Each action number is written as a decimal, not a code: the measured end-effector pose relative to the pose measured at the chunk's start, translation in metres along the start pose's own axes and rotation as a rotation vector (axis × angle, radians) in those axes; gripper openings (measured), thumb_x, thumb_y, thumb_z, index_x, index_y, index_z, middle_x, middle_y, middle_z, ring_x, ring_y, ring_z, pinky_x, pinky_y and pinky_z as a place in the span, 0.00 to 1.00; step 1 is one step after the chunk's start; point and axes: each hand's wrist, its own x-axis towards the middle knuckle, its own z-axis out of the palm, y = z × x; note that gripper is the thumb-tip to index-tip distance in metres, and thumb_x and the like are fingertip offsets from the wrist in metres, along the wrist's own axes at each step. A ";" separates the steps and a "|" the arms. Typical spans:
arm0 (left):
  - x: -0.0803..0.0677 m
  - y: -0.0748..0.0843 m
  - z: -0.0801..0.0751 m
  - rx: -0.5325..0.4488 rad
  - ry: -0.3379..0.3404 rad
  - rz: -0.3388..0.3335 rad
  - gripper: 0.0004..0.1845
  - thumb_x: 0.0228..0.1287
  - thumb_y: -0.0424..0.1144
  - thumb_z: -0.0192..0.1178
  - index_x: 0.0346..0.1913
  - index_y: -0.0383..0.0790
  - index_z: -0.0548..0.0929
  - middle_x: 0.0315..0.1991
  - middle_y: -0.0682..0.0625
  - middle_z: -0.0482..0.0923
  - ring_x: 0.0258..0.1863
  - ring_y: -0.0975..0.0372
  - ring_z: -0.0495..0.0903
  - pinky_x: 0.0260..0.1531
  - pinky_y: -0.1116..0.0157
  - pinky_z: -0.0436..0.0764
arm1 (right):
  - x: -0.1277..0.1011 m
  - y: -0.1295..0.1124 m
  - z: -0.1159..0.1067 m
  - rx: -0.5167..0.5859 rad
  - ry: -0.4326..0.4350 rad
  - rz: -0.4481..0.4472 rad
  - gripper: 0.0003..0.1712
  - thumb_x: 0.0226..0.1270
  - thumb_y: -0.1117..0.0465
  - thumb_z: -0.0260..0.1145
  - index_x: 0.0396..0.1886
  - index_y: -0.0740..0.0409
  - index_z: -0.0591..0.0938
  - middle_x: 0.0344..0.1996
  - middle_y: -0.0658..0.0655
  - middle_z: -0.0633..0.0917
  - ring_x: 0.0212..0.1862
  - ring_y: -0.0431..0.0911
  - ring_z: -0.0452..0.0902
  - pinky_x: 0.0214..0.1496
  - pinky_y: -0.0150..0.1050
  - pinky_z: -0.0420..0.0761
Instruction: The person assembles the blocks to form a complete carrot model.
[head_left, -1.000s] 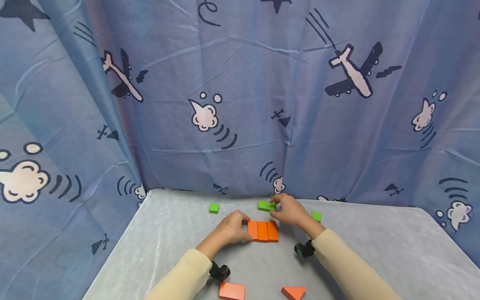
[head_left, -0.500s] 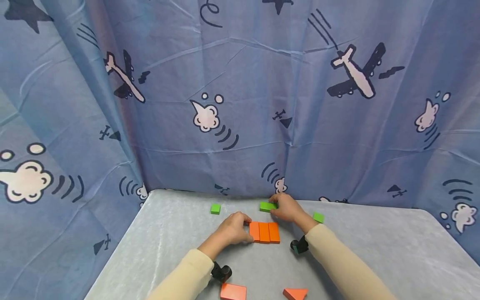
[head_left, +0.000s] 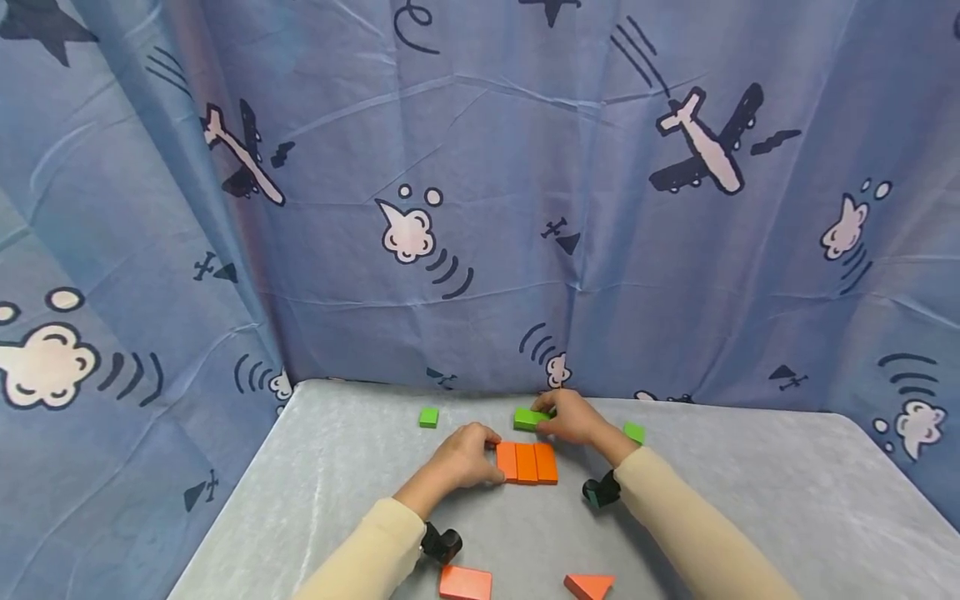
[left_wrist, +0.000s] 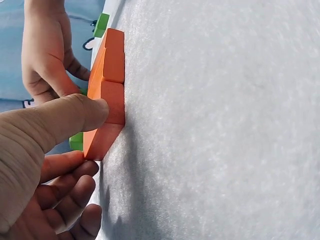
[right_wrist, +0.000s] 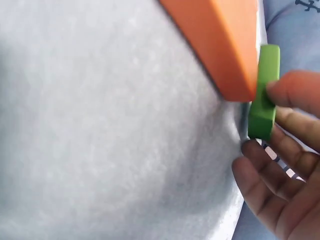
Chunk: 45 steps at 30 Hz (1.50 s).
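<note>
A blue plane-print curtain point(head_left: 480, 150) backs the pale table point(head_left: 337, 467) at twelve o'clock. The right grip point(head_left: 572, 417) pinches a green block point(head_left: 527, 419), twelve from the orange row point(head_left: 527, 463); the left grip point(head_left: 463, 457) pinches its nine-o'clock end.

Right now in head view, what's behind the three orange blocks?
Grey table, then the green block pinched by the right hand, then the curtain. The hand covers that block's right end.

A blue curtain point(head_left: 495, 167) printed with planes point(head_left: 708, 146) and clouds point(head_left: 409, 237) hangs behind a pale grey table point(head_left: 780, 475).
</note>
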 end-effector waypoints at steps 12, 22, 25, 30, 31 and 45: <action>-0.002 0.001 -0.003 0.023 0.002 0.009 0.28 0.40 0.40 0.76 0.50 0.36 0.85 0.49 0.47 0.84 0.51 0.56 0.80 0.51 0.59 0.78 | -0.003 -0.007 0.005 0.017 -0.087 -0.035 0.12 0.54 0.66 0.71 0.41 0.58 0.86 0.37 0.53 0.85 0.39 0.44 0.77 0.47 0.43 0.81; -0.007 0.001 -0.003 0.036 0.020 0.057 0.29 0.43 0.40 0.75 0.52 0.37 0.83 0.49 0.46 0.81 0.52 0.54 0.78 0.54 0.57 0.77 | -0.006 -0.008 0.002 0.023 -0.104 -0.066 0.11 0.57 0.67 0.68 0.41 0.57 0.85 0.38 0.53 0.85 0.39 0.43 0.76 0.44 0.41 0.80; -0.007 0.001 -0.003 0.043 0.025 0.066 0.29 0.44 0.41 0.75 0.53 0.38 0.83 0.50 0.46 0.81 0.52 0.55 0.78 0.54 0.58 0.77 | -0.005 -0.009 0.002 0.025 -0.098 -0.064 0.11 0.58 0.67 0.67 0.41 0.57 0.85 0.38 0.52 0.85 0.39 0.43 0.76 0.43 0.40 0.79; -0.008 0.002 -0.003 0.024 0.025 0.061 0.29 0.45 0.41 0.75 0.53 0.38 0.82 0.51 0.46 0.80 0.54 0.54 0.78 0.56 0.57 0.76 | -0.005 -0.009 0.002 0.032 -0.100 -0.077 0.11 0.58 0.67 0.67 0.41 0.55 0.85 0.37 0.52 0.84 0.39 0.43 0.76 0.43 0.40 0.79; -0.009 0.002 -0.003 0.022 0.024 0.060 0.29 0.44 0.41 0.75 0.53 0.38 0.82 0.51 0.46 0.80 0.54 0.54 0.77 0.56 0.57 0.76 | -0.006 -0.009 0.002 0.034 -0.100 -0.082 0.11 0.58 0.67 0.67 0.41 0.55 0.85 0.37 0.52 0.84 0.39 0.43 0.76 0.43 0.40 0.79; -0.009 0.001 0.001 0.024 0.028 0.060 0.30 0.43 0.41 0.75 0.53 0.38 0.82 0.49 0.46 0.80 0.51 0.55 0.78 0.53 0.58 0.77 | -0.008 -0.013 0.005 0.001 -0.099 -0.070 0.11 0.58 0.67 0.67 0.41 0.53 0.86 0.38 0.52 0.84 0.40 0.43 0.76 0.44 0.41 0.79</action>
